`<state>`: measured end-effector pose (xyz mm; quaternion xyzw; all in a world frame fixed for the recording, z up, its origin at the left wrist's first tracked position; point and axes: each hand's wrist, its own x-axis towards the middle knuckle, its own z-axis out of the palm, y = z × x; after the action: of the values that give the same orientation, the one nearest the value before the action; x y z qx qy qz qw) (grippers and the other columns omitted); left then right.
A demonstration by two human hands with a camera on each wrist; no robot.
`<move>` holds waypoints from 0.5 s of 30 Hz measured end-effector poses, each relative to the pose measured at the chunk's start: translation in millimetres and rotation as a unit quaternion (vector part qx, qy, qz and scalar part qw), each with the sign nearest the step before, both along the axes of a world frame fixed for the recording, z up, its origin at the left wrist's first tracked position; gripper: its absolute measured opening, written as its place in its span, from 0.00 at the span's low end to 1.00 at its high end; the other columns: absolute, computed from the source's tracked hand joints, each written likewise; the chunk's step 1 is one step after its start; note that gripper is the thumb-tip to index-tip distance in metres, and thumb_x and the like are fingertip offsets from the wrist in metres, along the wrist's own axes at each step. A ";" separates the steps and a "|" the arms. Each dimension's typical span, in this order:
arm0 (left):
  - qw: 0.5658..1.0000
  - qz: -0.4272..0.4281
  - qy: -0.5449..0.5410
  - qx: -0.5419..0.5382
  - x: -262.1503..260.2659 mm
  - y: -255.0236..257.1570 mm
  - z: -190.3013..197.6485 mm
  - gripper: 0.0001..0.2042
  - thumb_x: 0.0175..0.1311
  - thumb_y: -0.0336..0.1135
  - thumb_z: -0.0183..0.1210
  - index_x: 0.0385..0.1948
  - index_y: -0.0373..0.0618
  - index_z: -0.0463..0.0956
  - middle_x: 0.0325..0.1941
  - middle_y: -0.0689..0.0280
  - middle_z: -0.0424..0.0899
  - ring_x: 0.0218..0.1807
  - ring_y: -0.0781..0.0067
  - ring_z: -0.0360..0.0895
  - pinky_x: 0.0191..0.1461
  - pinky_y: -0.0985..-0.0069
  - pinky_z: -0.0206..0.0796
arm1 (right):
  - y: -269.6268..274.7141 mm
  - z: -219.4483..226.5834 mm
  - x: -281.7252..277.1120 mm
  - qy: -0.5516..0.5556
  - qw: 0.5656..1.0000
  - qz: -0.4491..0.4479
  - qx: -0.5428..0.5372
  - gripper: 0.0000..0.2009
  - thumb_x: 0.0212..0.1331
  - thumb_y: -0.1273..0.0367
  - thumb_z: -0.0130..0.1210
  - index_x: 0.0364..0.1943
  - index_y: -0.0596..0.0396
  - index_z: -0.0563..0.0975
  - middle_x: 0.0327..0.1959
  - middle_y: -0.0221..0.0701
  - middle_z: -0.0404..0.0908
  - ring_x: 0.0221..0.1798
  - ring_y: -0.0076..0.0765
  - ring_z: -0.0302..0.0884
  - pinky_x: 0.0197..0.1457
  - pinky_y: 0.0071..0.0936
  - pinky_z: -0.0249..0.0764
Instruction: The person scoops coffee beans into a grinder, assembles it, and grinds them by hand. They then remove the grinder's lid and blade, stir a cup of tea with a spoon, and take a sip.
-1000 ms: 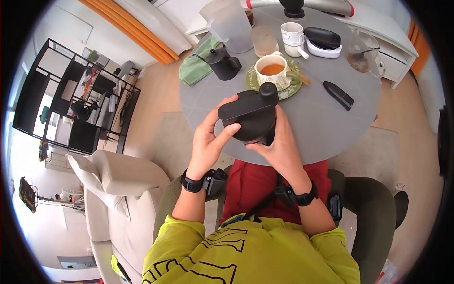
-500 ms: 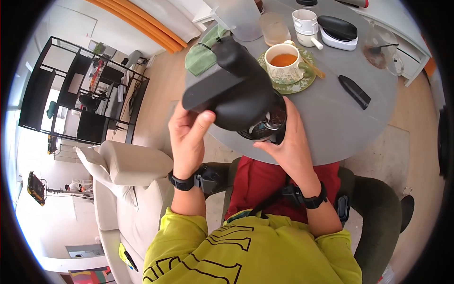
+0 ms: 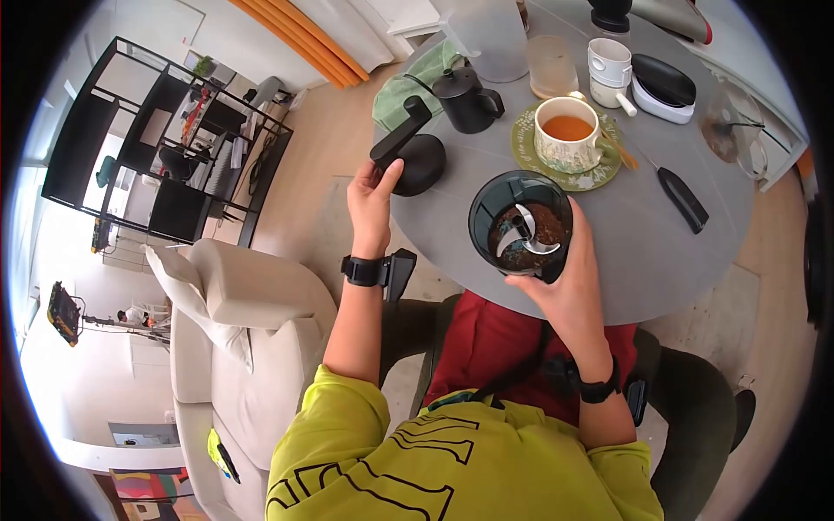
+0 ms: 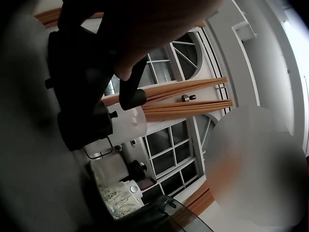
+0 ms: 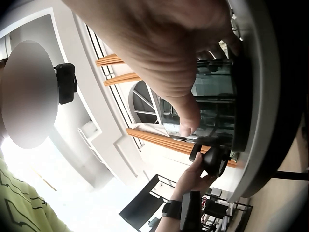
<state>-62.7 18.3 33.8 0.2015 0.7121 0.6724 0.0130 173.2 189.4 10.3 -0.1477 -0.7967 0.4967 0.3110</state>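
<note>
My left hand [image 3: 372, 204] holds a black chopper lid [image 3: 426, 167] by its crank arm [image 3: 397, 139], over the table's left edge. In the right wrist view the same lid [image 5: 212, 162] shows beyond the bowl. My right hand [image 3: 573, 282] grips the dark see-through chopper bowl [image 3: 485, 208] from its right side, near the table's front edge. Inside the uncovered bowl stands a curved metal blade [image 3: 519, 227], with dark brown grounds [image 3: 549, 224] around it. The right thumb [image 5: 189, 118] lies along the bowl's wall; the other fingers are mostly hidden behind it.
Behind the bowl, a cup of tea [image 3: 569, 143] stands on a green saucer [image 3: 526, 156]. A black kettle [image 3: 463, 100] and green cloth [image 3: 401, 100] are behind the lid. At right lie a black-handled tool [image 3: 682, 200], a scale [image 3: 662, 95] and a glass jug [image 3: 734, 139].
The lid has come off the bowl and moved left in my left hand, uncovering the blade and grounds. My right hand keeps its grip on the bowl.
</note>
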 end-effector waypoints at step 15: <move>1.000 0.007 0.020 0.014 -41.3 12.7 -24.8 0.15 0.66 0.31 0.63 0.50 0.32 0.77 0.47 0.67 0.82 0.49 0.80 0.76 0.56 0.81 0.65 | 2.6 0.2 0.6 -0.020 1.000 0.000 0.009 0.54 0.34 0.63 0.78 0.69 0.61 0.56 0.66 0.48 0.65 0.66 0.55 0.66 0.67 0.42 0.67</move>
<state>-104.0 31.0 9.0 0.2102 0.7044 0.6779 -0.0092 173.8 192.0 10.5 -0.1550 -0.8074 0.4860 0.2964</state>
